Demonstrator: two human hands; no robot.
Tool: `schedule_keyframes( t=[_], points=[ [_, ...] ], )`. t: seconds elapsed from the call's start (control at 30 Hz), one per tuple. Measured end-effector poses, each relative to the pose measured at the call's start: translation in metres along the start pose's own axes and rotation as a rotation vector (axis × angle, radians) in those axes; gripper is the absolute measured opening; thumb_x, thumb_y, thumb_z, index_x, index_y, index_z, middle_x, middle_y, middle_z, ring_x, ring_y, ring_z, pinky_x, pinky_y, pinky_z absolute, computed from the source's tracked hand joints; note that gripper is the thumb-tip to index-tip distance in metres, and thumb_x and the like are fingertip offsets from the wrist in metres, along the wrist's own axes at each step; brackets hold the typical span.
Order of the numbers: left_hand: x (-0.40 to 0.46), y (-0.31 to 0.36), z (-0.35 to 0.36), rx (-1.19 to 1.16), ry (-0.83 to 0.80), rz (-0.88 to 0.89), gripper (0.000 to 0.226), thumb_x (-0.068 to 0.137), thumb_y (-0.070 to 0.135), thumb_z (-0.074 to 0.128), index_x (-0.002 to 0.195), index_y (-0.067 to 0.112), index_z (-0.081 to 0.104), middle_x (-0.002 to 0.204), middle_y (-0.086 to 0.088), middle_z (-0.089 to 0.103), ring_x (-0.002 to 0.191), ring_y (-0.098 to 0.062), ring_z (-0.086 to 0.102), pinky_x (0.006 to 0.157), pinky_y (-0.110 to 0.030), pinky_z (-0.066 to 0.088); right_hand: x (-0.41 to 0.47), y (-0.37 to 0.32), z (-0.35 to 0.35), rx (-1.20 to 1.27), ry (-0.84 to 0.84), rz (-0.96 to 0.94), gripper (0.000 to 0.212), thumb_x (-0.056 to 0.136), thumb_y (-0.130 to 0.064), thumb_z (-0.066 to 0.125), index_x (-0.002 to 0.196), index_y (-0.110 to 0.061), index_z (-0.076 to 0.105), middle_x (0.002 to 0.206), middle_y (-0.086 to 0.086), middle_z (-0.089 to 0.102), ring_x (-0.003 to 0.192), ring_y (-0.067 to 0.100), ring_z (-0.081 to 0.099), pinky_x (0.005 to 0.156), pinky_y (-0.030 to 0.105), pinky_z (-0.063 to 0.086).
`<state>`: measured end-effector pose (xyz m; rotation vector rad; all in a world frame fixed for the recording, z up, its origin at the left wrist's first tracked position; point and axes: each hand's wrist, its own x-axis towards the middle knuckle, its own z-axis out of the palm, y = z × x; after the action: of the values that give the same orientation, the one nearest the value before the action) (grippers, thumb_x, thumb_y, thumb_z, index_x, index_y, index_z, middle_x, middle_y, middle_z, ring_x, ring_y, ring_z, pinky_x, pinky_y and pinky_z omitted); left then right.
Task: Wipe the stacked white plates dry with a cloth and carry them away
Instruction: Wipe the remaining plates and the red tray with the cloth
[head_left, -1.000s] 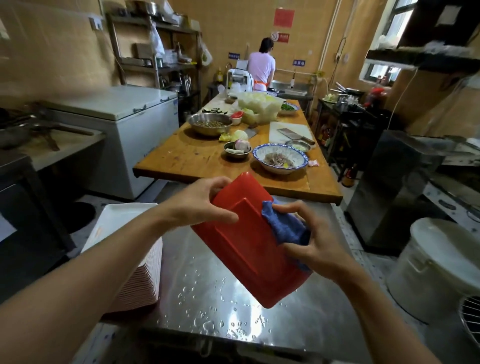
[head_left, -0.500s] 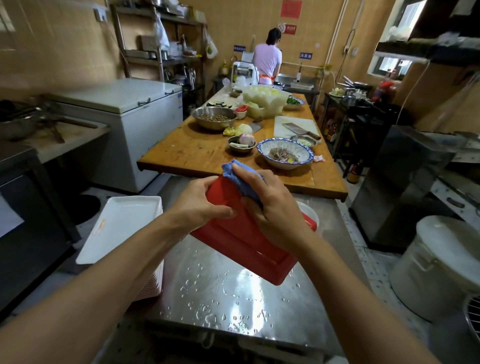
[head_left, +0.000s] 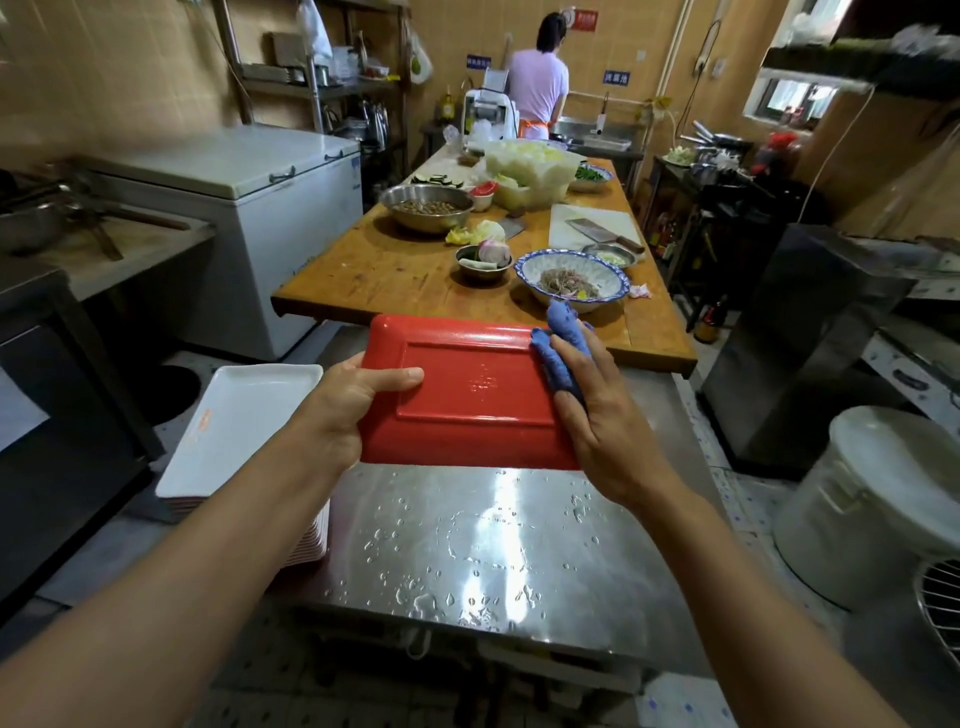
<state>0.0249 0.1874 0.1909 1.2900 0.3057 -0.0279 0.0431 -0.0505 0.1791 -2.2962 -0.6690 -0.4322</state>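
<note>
A rectangular plate (head_left: 467, 395), its red underside facing me with water drops on it, is held level over the wet steel table (head_left: 493, 545). My left hand (head_left: 353, 400) grips its left end, thumb on the red surface. My right hand (head_left: 602, 415) holds a blue cloth (head_left: 563, 322) wrapped over the plate's far right corner, fingers lying along the right edge and thumb hidden. A tall stack of white rectangular plates (head_left: 244, 415) stands at the table's left edge, below my left forearm.
Just beyond the steel table is a wooden table (head_left: 389, 270) with bowls, vegetables and a cleaver. A chest freezer (head_left: 249, 171) stands at left, a steel cabinet (head_left: 795, 338) and white lidded bucket (head_left: 872, 499) at right. A person (head_left: 537, 83) works at the far sink.
The plate has turned from a steep tilt to level and lengthwise across my view. My right hand slid the cloth from the plate's top edge to its far right corner.
</note>
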Motion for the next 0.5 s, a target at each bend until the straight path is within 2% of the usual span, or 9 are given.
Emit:
schedule_keyframes(
  t=[0.1, 0.17, 0.23, 0.33, 0.4, 0.5],
  points=[
    [0.004, 0.0, 0.003, -0.054, 0.042, -0.1, 0.019, 0.079, 0.005, 0.063, 0.093, 0.018, 0.064, 0.076, -0.007, 0.07, 0.071, -0.025, 0.064, 0.068, -0.039, 0.053, -0.016, 0.001, 0.002, -0.013, -0.034, -0.01, 0.053, 0.097, -0.012, 0.045, 0.143, -0.032, 0.027, 0.156, -0.012, 0.013, 0.142, 0.003, 0.015, 0.105, 0.001, 0.008],
    [0.004, 0.001, 0.005, -0.092, 0.071, -0.163, 0.012, 0.08, 0.008, 0.064, 0.088, 0.016, 0.064, 0.065, -0.006, 0.07, 0.07, -0.026, 0.064, 0.065, -0.04, 0.052, -0.025, -0.002, 0.006, -0.042, -0.044, -0.007, 0.055, 0.096, -0.018, 0.041, 0.143, -0.036, 0.02, 0.156, -0.011, 0.012, 0.143, 0.007, 0.015, 0.107, 0.002, 0.007],
    [0.002, 0.0, 0.009, -0.126, 0.092, -0.212, 0.009, 0.08, 0.01, 0.065, 0.087, 0.016, 0.064, 0.06, -0.005, 0.07, 0.067, -0.025, 0.065, 0.063, -0.04, 0.052, -0.028, -0.005, 0.011, -0.08, -0.004, -0.027, 0.055, 0.094, -0.019, 0.04, 0.143, -0.033, 0.019, 0.156, -0.01, 0.012, 0.145, 0.013, 0.012, 0.116, 0.016, 0.007],
    [-0.002, -0.005, 0.018, -0.166, 0.116, -0.243, 0.006, 0.081, 0.012, 0.066, 0.084, 0.016, 0.063, 0.055, -0.005, 0.068, 0.05, -0.023, 0.066, 0.061, -0.039, 0.052, -0.026, -0.011, 0.02, -0.157, 0.063, -0.056, 0.051, 0.094, -0.015, 0.04, 0.145, -0.016, 0.033, 0.156, -0.001, 0.019, 0.147, 0.02, 0.007, 0.12, 0.038, 0.009],
    [-0.004, -0.007, 0.026, -0.209, 0.123, -0.244, 0.004, 0.084, 0.016, 0.065, 0.082, 0.014, 0.062, 0.054, -0.008, 0.067, 0.044, -0.022, 0.064, 0.063, -0.043, 0.052, -0.026, -0.022, 0.032, -0.186, 0.054, -0.07, 0.05, 0.096, -0.017, 0.039, 0.145, -0.015, 0.033, 0.156, 0.0, 0.021, 0.147, 0.02, 0.006, 0.12, 0.044, 0.009],
    [-0.006, -0.01, 0.036, -0.328, 0.092, -0.243, 0.017, 0.091, 0.026, 0.059, 0.09, 0.009, 0.062, 0.065, -0.012, 0.068, 0.052, -0.023, 0.065, 0.059, -0.041, 0.048, -0.03, -0.045, 0.058, -0.139, 0.04, -0.112, 0.05, 0.096, -0.018, 0.041, 0.145, -0.014, 0.033, 0.156, 0.002, 0.021, 0.147, 0.02, 0.006, 0.119, 0.045, 0.009]
  ],
)
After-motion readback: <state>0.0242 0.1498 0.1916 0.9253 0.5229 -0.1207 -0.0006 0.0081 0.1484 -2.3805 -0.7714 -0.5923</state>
